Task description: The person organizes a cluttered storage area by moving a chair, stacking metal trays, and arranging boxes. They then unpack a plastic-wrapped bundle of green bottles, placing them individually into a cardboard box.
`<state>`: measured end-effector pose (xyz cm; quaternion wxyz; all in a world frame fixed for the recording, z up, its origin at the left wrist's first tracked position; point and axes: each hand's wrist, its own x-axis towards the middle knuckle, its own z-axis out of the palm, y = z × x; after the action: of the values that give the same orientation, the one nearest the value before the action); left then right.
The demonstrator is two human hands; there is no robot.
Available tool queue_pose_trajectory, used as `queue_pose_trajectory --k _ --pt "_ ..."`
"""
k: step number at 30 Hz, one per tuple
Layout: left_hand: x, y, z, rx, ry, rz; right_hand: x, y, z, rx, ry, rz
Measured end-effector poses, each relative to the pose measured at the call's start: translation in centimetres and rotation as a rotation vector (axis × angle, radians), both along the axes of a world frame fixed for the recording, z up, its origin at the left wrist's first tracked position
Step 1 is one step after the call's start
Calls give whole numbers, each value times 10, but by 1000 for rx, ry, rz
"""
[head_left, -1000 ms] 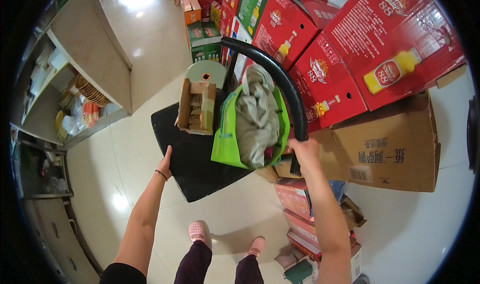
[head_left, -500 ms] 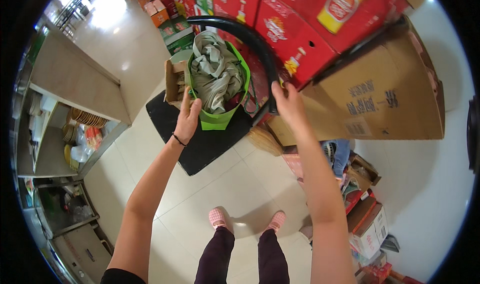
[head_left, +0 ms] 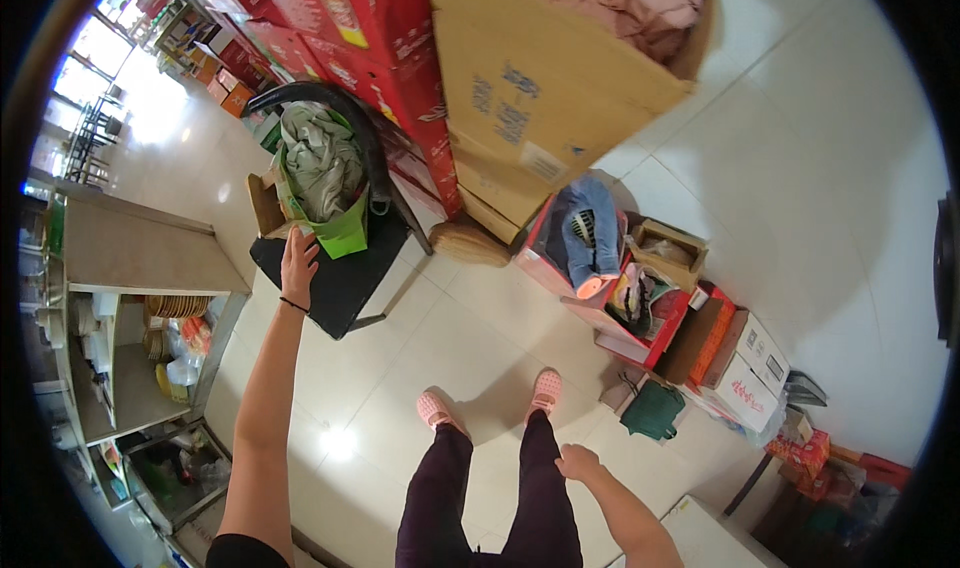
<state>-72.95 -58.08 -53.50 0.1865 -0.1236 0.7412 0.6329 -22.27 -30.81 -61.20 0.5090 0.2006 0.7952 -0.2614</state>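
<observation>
A green bag (head_left: 343, 236) stuffed with crumpled grey-green cloth (head_left: 318, 163) stands on a black chair (head_left: 345, 286) with a curved black backrest. Beside the bag on the seat is a small open cardboard box (head_left: 265, 206). My left hand (head_left: 298, 265) reaches to the front of the bag, fingers stretched out and slightly apart. It holds nothing; whether the fingertips touch the bag or box I cannot tell. Down beside my right thigh, my right hand (head_left: 578, 462) hangs with curled fingers and nothing visible in it.
Red cartons (head_left: 385, 68) are stacked behind the chair. A tall cardboard box (head_left: 530, 98) holds pink cloth. Along the right lie boxes with blue jeans (head_left: 590, 230), a white carton (head_left: 748, 368) and a dark green bag (head_left: 652, 413). A shelf cabinet (head_left: 140, 253) with dishes lines the left.
My right hand has let go of the chair's backrest and dropped to beside my right leg. The view has swung right, so the chair and bag now appear further left.
</observation>
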Motion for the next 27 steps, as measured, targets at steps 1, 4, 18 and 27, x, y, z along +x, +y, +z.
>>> queue_pose_trajectory --k 1,4,18,27 --pt "9 6 -1 -9 -15 17 18 2 4 16 -30 -48" --pt "39 23 -7 -39 -28 71 47 18 1 61 -41 -169" --pt "317 -15 -175 -642 -469 -83 -48 153 -24 154 359 -573" --pt "379 96 -110 -692 -451 -401 -5 148 -54 125 366 -833"
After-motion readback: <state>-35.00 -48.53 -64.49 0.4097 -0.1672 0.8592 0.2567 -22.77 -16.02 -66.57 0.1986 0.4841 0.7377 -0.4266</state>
